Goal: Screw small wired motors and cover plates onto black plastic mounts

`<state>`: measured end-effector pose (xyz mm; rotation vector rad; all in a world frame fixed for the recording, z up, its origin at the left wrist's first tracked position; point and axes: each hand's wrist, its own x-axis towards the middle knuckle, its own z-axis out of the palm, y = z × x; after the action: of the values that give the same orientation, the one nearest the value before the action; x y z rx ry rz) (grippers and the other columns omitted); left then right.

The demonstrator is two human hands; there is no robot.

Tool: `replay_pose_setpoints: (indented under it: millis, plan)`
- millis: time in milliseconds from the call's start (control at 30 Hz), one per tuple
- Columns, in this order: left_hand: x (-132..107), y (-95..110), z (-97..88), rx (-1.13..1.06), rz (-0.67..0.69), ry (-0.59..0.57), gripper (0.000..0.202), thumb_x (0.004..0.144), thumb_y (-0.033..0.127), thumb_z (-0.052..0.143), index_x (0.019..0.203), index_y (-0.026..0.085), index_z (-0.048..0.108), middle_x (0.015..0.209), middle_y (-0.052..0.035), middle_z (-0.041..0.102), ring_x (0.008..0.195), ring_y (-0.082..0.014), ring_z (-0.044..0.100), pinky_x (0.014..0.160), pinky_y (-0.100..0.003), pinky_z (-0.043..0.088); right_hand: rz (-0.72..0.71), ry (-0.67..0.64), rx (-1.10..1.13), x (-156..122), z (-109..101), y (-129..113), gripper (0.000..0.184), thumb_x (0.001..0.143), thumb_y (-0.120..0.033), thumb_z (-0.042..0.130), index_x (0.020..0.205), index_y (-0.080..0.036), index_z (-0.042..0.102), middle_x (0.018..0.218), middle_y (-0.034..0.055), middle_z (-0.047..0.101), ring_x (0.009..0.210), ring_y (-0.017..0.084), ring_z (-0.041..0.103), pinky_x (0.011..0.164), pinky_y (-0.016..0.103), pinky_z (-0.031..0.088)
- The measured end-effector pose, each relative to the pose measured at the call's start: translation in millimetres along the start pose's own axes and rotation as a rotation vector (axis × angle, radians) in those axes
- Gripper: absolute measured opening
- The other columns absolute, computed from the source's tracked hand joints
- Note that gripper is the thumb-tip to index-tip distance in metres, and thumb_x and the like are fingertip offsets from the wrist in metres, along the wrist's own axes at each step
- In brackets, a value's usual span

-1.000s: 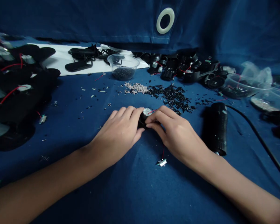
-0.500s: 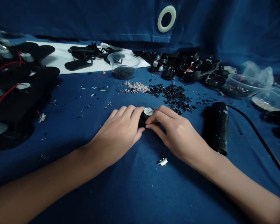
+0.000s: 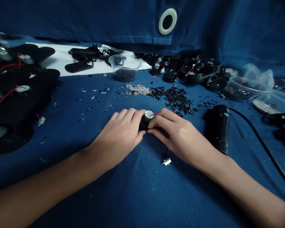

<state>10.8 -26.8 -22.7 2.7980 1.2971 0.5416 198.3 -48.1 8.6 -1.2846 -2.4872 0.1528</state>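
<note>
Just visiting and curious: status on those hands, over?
Left hand holding black part. Right hand pinching at its edge. Small circuit board close by on blue cloth.

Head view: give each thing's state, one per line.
Black part: held, white end up
Left hand: gripping black part
Right hand: closed against black part
Circuit board: lying, unheld
Middle clear bowl: upright, uncovered, partly filled
Corded tool: lying down
Silver pieces: heaped
Black pieces: scattered

Screws and a corded tool suggest a workshop.
</note>
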Motion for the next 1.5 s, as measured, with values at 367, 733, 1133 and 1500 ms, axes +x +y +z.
replay_pose_setpoints:
  millis: [367,733,1133,1500]
  plan:
    - [-1.3,3.0,-4.6,-0.004,-0.012,-0.009,0.045,0.089,0.027,0.054,0.129,0.015,0.039,0.117,-0.0092,0.055,0.103,-0.0257,0.051,0.083,-0.038,0.041,-0.031,-0.07,0.007,-1.8,-8.0,1.4,0.022,0.094,-0.022,0.043,0.096,-0.017,0.064,0.096,0.0059,0.055,0.085,0.014,0.057,0.079,0.029,0.049]
    - [2.3,6.9,-7.5,-0.114,-0.065,0.064,0.039,0.089,0.035,0.052,0.124,0.019,0.044,0.111,-0.0091,0.058,0.098,-0.0263,0.054,0.081,-0.04,0.043,0.18,0.142,-0.001,-1.1,-32.2,22.8,0.037,0.082,-0.026,0.063,0.117,-0.022,0.053,0.112,0.0071,0.051,0.107,0.02,0.051,0.093,0.035,0.044]
    - [5.5,11.2,-13.5,-0.217,-0.062,0.161,0.046,0.088,0.035,0.057,0.128,0.02,0.039,0.124,-0.0096,0.051,0.109,-0.0261,0.051,0.09,-0.041,0.043,0.067,0.032,0.439,-1.2,-40.2,0.8,0.016,0.086,-0.035,0.059,0.093,-0.02,0.061,0.095,0.0004,0.062,0.089,0.012,0.058,0.083,0.025,0.045]
    - [8.2,6.2,-15.5,-0.375,-0.101,0.177,0.011,0.094,0.021,0.042,0.1,0.021,0.051,0.1,-0.0018,0.06,0.094,-0.018,0.057,0.085,-0.036,0.045,0.002,-0.122,0.141,-4.0,-19.8,18.7,0.018,0.086,-0.019,0.054,0.104,-0.021,0.055,0.103,0.0047,0.05,0.09,0.014,0.055,0.085,0.031,0.048]
